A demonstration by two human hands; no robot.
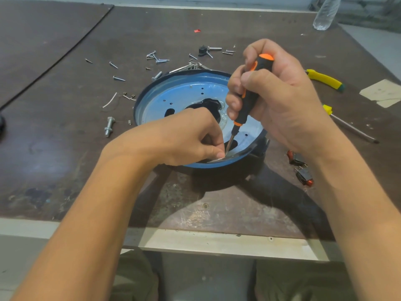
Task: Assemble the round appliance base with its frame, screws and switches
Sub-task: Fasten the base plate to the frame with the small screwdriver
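the right hand (275, 98) grips the screwdriver (246, 98), fingers wrapped round its orange and black handle, the thumb up near the cap. the shaft slants down and to the left, and its tip meets the near rim of the base (173, 92). the left hand (188, 135) lies on the base with its fingers curled, thumb and forefinger pressed together right at the tip. i cannot tell whether they hold anything, as the spot is too small and partly hidden.

the base is a round blue dish with a dark rim. it sits in the middle of the table (65, 148), open side up, with small holes and a dark opening at its centre. a shiny strip (218, 160) runs along the near rim under the left fingertips. a dark part (263, 144) shows under the right edge.

just right of the base, near the right wrist, lie two black and red switches (303, 175), close together. loose screws (157, 58) are scattered behind and left of the base, some touching its far rim. a bolt (109, 126) with nuts lies to the left, apart from it. a black knob (202, 50) lies among the far screws.

further right lie a yellow-handled tool (323, 80) and a second screwdriver (349, 127) with a yellow handle. a clear bottle (325, 14) stands at the far right corner.
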